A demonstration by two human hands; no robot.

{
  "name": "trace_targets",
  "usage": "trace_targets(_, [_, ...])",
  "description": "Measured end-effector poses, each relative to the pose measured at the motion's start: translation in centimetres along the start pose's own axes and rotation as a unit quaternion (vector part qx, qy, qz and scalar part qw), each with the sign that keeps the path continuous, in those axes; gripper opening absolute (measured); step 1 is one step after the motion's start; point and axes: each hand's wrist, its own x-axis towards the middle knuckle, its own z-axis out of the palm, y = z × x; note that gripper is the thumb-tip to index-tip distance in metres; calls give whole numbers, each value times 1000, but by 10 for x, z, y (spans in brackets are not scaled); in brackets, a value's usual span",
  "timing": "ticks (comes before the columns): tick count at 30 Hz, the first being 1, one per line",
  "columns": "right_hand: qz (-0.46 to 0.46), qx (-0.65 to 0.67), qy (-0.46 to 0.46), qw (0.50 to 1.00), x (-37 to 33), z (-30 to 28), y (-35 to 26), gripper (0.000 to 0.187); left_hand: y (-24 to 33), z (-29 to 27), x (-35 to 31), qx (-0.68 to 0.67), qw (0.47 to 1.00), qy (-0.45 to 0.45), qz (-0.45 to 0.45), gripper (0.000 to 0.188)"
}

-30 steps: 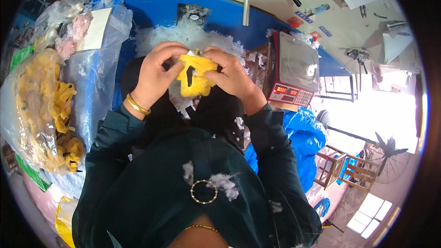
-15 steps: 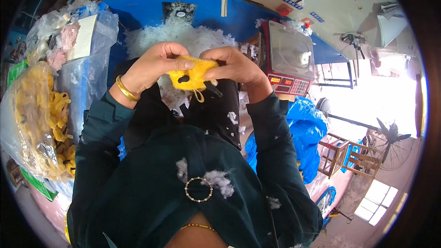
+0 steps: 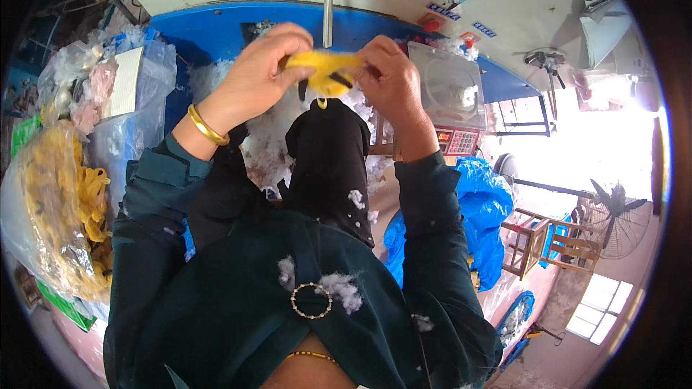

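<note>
Yellow plush (image 3: 326, 70); left grip (image 3: 265, 65) pinches one end; right grip (image 3: 395, 81), another.

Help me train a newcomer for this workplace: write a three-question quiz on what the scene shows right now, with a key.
1. What do the left hand and right hand hold between them?
A) white paper
B) a yellow fuzzy piece
C) blue plastic

2. True or false: the red scale stands on the person's right.

3. Fill in: the gold-coloured bangle is worn on the person's ____ side.

Key: 1. B; 2. True; 3. left.
</note>
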Motion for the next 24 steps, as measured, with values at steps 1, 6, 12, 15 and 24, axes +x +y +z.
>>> trace_targets(1, [17, -13, 25, 999, 4, -2, 0, 13, 1, 1, 7, 83, 994, 45, 63, 20])
trace_targets(6, [17, -63, 55, 996, 13, -2, 10, 12, 2, 14, 20, 231, 959, 132, 93, 21])
trace_targets(12, [-24, -166, 85, 982, -4, 5, -26, 9, -9, 13, 31, 296, 936, 133, 132, 20])
trace_targets(15, [-9, -200, 102, 974, 3, 29, -44, 15, -29, 10, 56, 323, 926, 147, 127, 16])
trace_targets(24, [-19, -82, 94, 992, 17, 36, -20, 19, -24, 12, 49, 64, 990, 27, -126, 37])
